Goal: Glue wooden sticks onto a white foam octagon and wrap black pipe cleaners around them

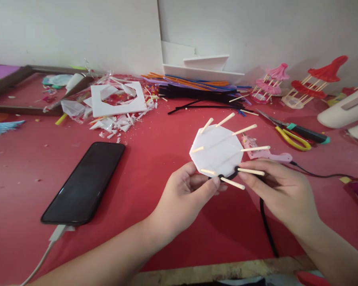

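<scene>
A white foam octagon (217,151) with several wooden sticks poking out of its edge is held above the red table (155,159). My left hand (185,194) grips its lower left edge, fingers closed round it. My right hand (280,186) pinches a black pipe cleaner (267,226) against the octagon's lower right edge, between two sticks; the pipe cleaner trails down toward the table's front edge.
A black phone (85,182) on a white cable lies at left. Foam scraps and a cut white frame (117,99) sit behind it. A pile of pipe cleaners (197,89), yellow-handled scissors (290,135) and two small stick-and-pipe-cleaner models (313,81) lie at the back right.
</scene>
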Available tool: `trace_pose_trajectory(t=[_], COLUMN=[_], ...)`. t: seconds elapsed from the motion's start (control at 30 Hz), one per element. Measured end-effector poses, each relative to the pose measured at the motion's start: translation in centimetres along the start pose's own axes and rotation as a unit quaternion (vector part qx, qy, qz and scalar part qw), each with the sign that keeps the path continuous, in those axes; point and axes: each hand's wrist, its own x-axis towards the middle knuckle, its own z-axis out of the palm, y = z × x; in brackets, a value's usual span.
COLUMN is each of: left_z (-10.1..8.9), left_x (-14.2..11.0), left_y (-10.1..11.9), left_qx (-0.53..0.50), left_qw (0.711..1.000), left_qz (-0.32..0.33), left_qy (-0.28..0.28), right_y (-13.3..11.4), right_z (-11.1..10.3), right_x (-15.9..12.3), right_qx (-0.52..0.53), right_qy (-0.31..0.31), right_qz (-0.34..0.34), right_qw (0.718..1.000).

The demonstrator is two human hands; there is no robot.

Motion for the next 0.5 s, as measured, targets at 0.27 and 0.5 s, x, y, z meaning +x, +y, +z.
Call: trace_pose_trajectory(t=[0.27, 0.5], left_z=[-0.15, -0.07], left_x=[0.27, 0.34], left_y=[-0.51, -0.26], left_qx=[-0.064, -0.032], left_qw=[0.998, 0.999], left_qz=[-0.018, -0.030], left_qy=[-0.003, 0.006], right_y=[0.45, -0.25], right_z=[-0.37, 0.01], right_x=[0.30, -0.23], right_qx=[-0.070, -0.131], right_qy=[-0.027, 0.007], right_qz=[-0.101, -0.149], right_qw=[0.992, 0.980])
